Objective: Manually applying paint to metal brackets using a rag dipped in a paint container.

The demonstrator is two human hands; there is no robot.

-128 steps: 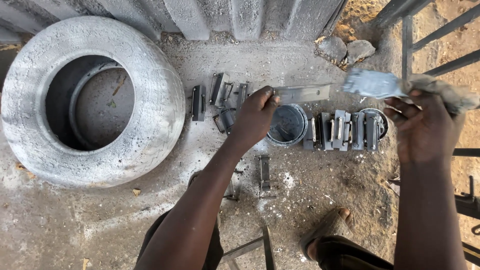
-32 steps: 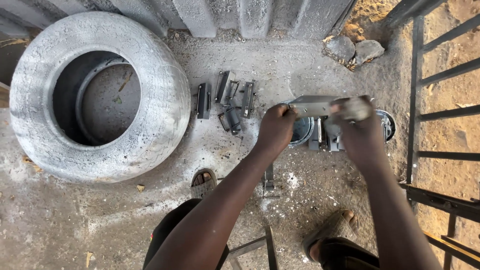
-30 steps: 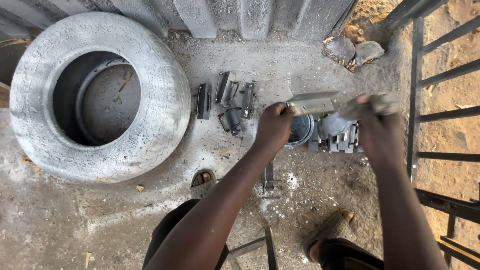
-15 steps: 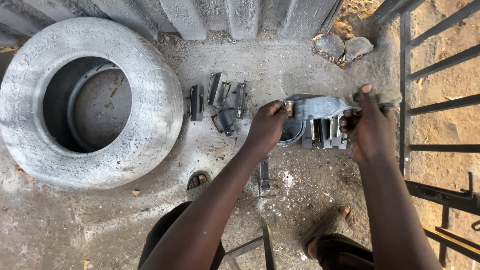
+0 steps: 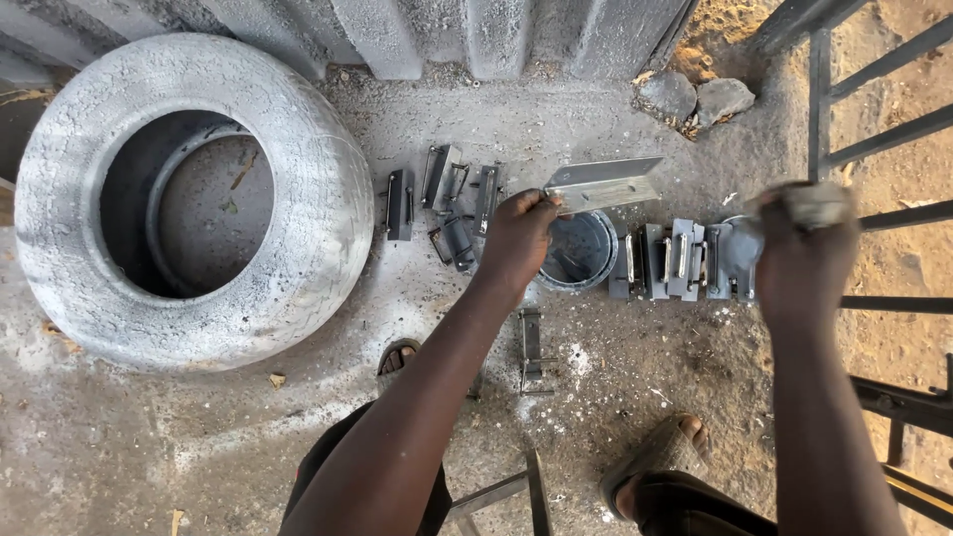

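Left hand (image 5: 518,238) pinches one end of a flat grey metal plate (image 5: 604,185), held level above a round grey paint tin (image 5: 579,250) on the concrete floor (image 5: 298,437). Right hand (image 5: 802,248), at 3 o'clock from the tin, is closed around a blurred rag-like wad (image 5: 809,203). Dust-coated tyre (image 5: 318,199) lies at 9 o'clock.

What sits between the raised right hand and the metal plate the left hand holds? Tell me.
Nothing visible. The right hand, blurred and gripping a cloth-like wad, is apart from the metal plate held by the left hand. The small can and hinge-like pieces lie lower, on the ground.
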